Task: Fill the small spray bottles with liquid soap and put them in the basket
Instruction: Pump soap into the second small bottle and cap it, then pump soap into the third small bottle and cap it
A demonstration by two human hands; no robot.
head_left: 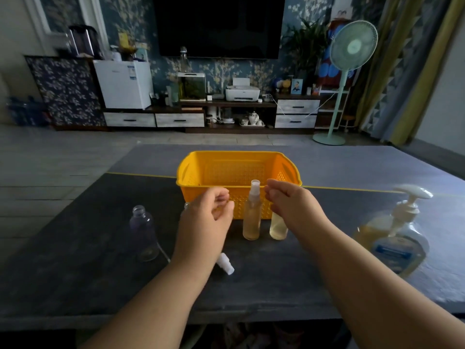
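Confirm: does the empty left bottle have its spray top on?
No, the empty bottle has a bare neck; a white spray top lies on the table.

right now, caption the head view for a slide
Left hand and right hand flank a capped bottle before the basket; filled bottle, empty bottle and soap nearby

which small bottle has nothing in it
The uncapped clear bottle at far left. The spray-topped bottle and its neighbour in front of the basket both hold yellowish liquid.
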